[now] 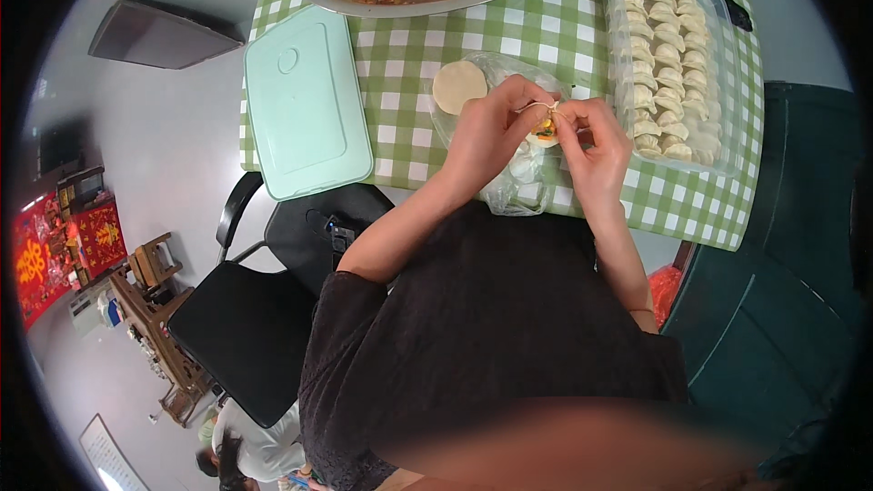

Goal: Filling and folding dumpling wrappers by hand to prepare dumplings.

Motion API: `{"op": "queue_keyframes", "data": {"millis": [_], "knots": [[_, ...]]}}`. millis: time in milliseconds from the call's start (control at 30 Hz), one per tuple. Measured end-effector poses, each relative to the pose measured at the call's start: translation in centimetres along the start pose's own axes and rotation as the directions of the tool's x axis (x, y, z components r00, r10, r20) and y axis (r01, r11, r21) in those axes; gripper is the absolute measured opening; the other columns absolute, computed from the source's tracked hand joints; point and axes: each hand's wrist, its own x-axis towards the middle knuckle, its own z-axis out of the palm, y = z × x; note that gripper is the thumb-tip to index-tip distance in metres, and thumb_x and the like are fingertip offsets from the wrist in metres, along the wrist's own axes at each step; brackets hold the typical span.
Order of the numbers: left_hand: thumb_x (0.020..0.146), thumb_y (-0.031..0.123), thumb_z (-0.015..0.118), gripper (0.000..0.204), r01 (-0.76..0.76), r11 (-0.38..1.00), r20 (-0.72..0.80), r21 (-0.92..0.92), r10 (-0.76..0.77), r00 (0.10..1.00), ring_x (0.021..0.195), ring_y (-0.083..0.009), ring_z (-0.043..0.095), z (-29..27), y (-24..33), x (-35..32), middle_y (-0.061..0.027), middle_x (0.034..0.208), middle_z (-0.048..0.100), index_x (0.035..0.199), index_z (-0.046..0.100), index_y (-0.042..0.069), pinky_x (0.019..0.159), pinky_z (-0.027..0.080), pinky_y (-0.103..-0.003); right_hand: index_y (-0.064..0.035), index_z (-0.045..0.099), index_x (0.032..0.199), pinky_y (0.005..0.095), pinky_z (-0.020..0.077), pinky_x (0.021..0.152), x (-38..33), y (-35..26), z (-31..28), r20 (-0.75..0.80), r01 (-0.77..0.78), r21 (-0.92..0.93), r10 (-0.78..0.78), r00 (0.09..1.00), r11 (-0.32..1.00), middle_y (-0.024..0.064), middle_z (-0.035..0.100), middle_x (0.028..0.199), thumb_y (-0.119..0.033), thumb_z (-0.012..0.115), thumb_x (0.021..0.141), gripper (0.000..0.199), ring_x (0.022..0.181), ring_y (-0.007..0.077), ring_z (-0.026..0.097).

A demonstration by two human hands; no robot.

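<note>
Dumpling (546, 127): held filling-up; its long axis cannot be told.
Grip: pinched by left hand (491, 132) and right hand (596, 141).
Room: tray (727, 127) just right.

A mint-green lid (307, 109) lies on the green checked tablecloth (400, 64) beside a black chair (250, 327).

Pale grey floor (173, 136); black chair (250, 327) beside green-checked table (400, 82); wooden furniture (159, 327) lower left (red hangings (68, 250) nearby).
</note>
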Motion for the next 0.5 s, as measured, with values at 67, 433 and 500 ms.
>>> {"op": "queue_keyframes", "data": {"millis": [67,433,500], "knots": [[0.103,0.007,0.061,0.012,0.068,0.958,0.072,0.279,-0.092,0.993,0.101,-0.0127,0.069,-0.5,1.3,0.0,-0.0096,0.110,0.074,0.113,0.063,-0.001,0.086,0.057,-0.029,-0.0005,0.069,0.097,0.0245,0.0511,0.059,-0.2,-0.2,0.4,-0.058,-0.124,0.127,0.133,0.989,0.984,0.0037,0.064,0.084,0.003,0.073,0.089,0.010,0.070,0.0107,0.061],[0.100,0.011,0.066,0.021,0.186,0.964,0.057,-0.188,-0.178,0.982,0.104,-0.0171,0.070,-0.7,1.5,0.2,-0.0159,0.117,0.073,0.117,0.062,0.001,0.080,0.059,-0.026,0.0010,0.070,0.095,0.0229,0.0502,0.060,-0.6,0.7,0.5,-0.051,-0.111,0.206,0.123,0.991,0.972,0.0046,0.065,0.083,0.001,0.074,0.090,0.006,0.073,0.0095,0.063],[0.100,0.010,0.066,0.022,0.262,0.920,0.095,-0.290,-0.245,0.965,0.106,-0.0187,0.070,-0.8,1.9,0.1,-0.0184,0.119,0.072,0.119,0.061,0.000,0.079,0.060,-0.026,0.0009,0.070,0.094,0.0231,0.0500,0.059,-0.6,0.6,0.6,-0.090,-0.092,0.213,0.113,0.990,0.973,0.0048,0.065,0.083,0.001,0.074,0.090,0.005,0.073,0.0095,0.063]]}}
